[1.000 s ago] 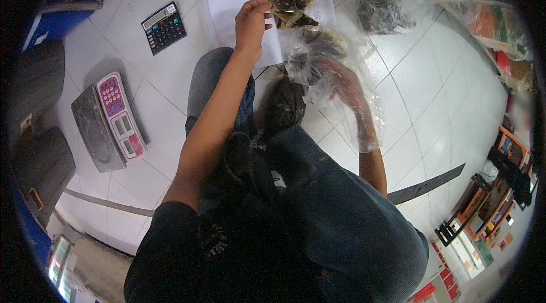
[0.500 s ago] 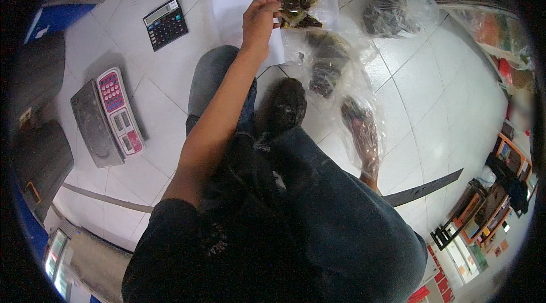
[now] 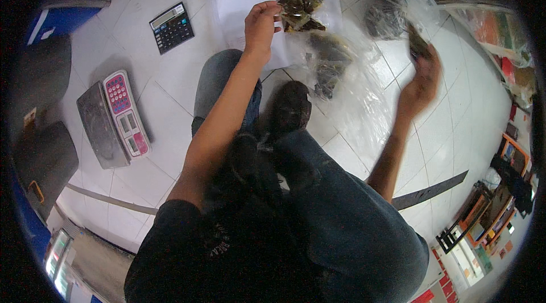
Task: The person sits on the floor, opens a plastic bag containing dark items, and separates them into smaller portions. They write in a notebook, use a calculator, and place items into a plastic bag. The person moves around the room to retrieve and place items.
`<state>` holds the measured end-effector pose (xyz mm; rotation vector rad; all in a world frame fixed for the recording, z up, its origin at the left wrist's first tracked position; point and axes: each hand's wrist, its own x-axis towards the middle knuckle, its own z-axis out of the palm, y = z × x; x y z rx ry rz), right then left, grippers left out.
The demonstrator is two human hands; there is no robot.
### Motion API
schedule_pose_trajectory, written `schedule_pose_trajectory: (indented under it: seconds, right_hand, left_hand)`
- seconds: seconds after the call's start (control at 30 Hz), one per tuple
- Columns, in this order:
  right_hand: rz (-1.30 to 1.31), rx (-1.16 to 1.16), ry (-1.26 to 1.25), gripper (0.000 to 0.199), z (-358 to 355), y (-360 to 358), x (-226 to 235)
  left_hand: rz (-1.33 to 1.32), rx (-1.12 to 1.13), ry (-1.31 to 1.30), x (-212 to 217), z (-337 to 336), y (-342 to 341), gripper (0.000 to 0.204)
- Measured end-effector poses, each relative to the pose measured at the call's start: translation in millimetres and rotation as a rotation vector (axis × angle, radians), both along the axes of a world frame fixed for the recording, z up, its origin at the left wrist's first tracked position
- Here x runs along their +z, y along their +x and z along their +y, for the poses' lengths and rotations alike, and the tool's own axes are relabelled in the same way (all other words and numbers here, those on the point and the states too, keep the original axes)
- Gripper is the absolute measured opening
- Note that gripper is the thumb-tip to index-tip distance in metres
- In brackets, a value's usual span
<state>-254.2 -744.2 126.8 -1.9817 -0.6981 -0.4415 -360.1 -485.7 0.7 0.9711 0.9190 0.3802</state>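
My left hand [image 3: 261, 29] is over an open paper booklet [image 3: 242, 7], fingers loosely bent and apart at the edge of several shiny olive-brown pieces [image 3: 300, 4]. Those pieces lie in a column on the right-hand page, and their exact kind is unclear. My right hand [image 3: 422, 82], smeared by motion, is closed on a dark olive-brown piece [image 3: 418, 44] at the right. Between my hands lies a clear plastic bag [image 3: 358, 110] with more dark pieces [image 3: 327, 64] inside. Beyond my right hand sits another clear bag [image 3: 418, 4] with dark contents.
A black calculator [image 3: 172, 27] and a grey scale with a pink keypad panel [image 3: 126, 114] are on the tiled floor [image 3: 170, 84] to the left. My shoe [image 3: 290, 107] is near the booklet. Shelving with bagged goods [image 3: 489, 30] lines the far right.
My right hand has come out of the clear bag and moved up and right, now holding a dark piece. My left hand has stayed by the pieces on the booklet.
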Motion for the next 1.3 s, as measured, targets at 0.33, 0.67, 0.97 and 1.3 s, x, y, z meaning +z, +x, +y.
schedule_pose_trajectory:
  seconds: [0.33,0.67,0.97,1.3]
  right_hand:
    - [0.132,-0.158,-0.321,0.020,-47,-80,-34]
    - [1.307,0.355,0.300,0.049,-187,-75,-123]
    - [0.015,0.371,-0.752,0.039,-27,-26,-178]
    - [0.619,0.260,-0.387,0.030,-60,-58,-127]
  left_hand:
    - [-0.022,0.056,-0.045,-3,2,-2,0.026]
    - [-0.059,-0.047,-0.026,0,-9,3,0.024]
    - [-0.041,0.037,-0.060,1,2,-1,0.019]
    - [-0.031,-0.010,-0.037,-1,-6,-1,0.026]
